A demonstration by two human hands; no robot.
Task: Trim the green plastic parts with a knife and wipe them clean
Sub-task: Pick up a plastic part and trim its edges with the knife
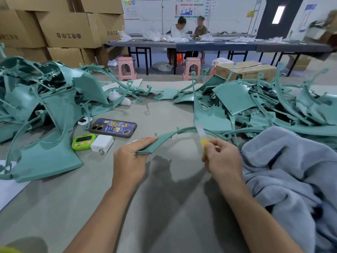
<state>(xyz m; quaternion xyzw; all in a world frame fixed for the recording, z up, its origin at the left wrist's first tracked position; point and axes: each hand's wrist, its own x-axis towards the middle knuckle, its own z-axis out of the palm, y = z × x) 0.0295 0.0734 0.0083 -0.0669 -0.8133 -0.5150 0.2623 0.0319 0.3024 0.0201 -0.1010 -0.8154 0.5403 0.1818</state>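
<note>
Left hand [129, 158] in flat pinch on green part [165, 139], right hand [224, 158] around knife [203, 142].

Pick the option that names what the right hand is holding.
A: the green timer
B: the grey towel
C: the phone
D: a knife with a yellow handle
D: the right hand grips the knife by its yellow handle, blade up near the green part that the left hand holds. The phone, timer and towel are not in it.
</note>
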